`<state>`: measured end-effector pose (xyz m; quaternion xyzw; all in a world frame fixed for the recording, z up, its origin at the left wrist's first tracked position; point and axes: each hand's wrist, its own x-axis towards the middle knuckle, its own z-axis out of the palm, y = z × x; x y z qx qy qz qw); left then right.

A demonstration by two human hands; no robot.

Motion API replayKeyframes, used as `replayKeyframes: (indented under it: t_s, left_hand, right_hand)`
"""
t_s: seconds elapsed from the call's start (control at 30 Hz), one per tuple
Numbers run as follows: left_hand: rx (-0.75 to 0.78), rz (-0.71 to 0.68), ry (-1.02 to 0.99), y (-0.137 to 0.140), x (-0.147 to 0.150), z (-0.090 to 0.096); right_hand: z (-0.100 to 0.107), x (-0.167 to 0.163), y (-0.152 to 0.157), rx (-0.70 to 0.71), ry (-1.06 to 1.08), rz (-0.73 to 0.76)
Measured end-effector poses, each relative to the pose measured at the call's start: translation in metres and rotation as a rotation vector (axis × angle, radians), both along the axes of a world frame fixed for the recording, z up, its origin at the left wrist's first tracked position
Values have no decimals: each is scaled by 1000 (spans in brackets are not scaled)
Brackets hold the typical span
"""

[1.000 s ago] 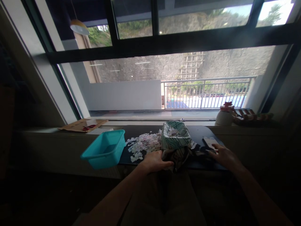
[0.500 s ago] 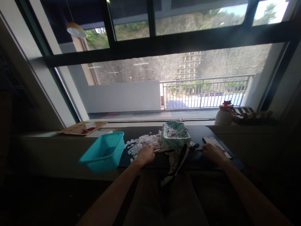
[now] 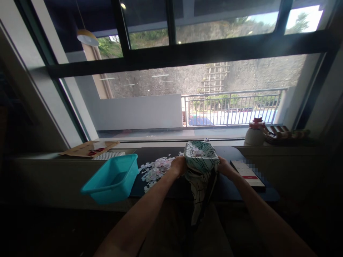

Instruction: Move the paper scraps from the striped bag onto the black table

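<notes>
A container covered in pale green and white cloth with black lines (image 3: 201,161) stands on the dark table (image 3: 144,152), with small pale paper-like scraps (image 3: 197,151) inside. My left hand (image 3: 179,166) is closed at its left side and my right hand (image 3: 224,167) at its right side. Both sets of fingers are partly hidden against the cloth. A loose length of the same cloth (image 3: 197,192) hangs down over the table's near edge toward my lap. More scraps (image 3: 158,167) lie heaped to the left of my left hand.
An empty turquoise plastic basin (image 3: 112,180) sits at the table's left end. A phone (image 3: 248,175) lies right of my right hand. On the sill are a brown paper bag (image 3: 80,149) with a red item (image 3: 97,151), a white jug (image 3: 254,134) and a rack (image 3: 286,134).
Both hands have moved inward from the stretched-out cloth ends to the sides of the container. The cloth ends now hang down in front. My right hand has left the phone's edge.
</notes>
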<state>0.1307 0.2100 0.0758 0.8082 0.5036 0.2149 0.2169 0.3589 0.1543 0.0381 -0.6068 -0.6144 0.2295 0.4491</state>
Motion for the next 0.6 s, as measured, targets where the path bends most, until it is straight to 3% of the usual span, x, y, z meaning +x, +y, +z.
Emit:
replayKeyframes:
  t_s: [0.13, 0.27, 0.43, 0.6]
  left_hand:
    - [-32, -69, -366, -2, 1, -3]
    - [-89, -95, -797, -7, 10, 4]
    - [-228, -117, -1237, -12, 22, 22]
    - [-380, -92, -1516, -15, 28, 36]
  right_hand:
    - [8, 2, -9, 27, 363, 91]
    - [30, 1, -21, 40, 601, 151]
    - [61, -7, -28, 134, 773, 172]
    - [83, -21, -31, 190, 883, 195]
